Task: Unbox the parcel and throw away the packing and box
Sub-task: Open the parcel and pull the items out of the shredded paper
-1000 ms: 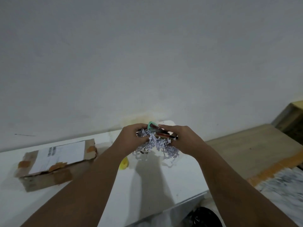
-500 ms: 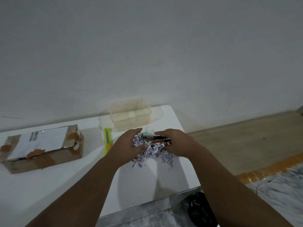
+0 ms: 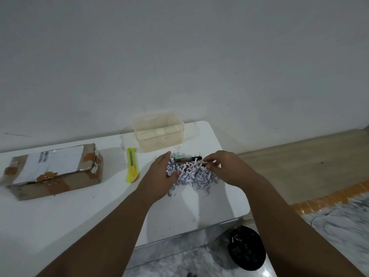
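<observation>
A heap of shredded paper packing [image 3: 194,174] lies on the white table [image 3: 79,212] between my hands. Dark pens with a green item [image 3: 186,159] lie on top of the heap. My left hand [image 3: 159,176] has its fingers curled round the left side of the shreds. My right hand [image 3: 223,166] pinches the shreds and the pens' right end. The torn cardboard box [image 3: 54,170] with a white label and brown tape rests at the table's left, apart from both hands.
A yellow box cutter [image 3: 132,164] lies between box and shreds. A clear plastic container [image 3: 158,134] stands by the wall behind the heap. A black bin [image 3: 247,248] sits on the floor below the table's right front corner. A wall rises behind.
My hands have lowered the bundle of shreds and pens onto the table and spread apart a little. The view has tilted down, showing the container, cutter and bin.
</observation>
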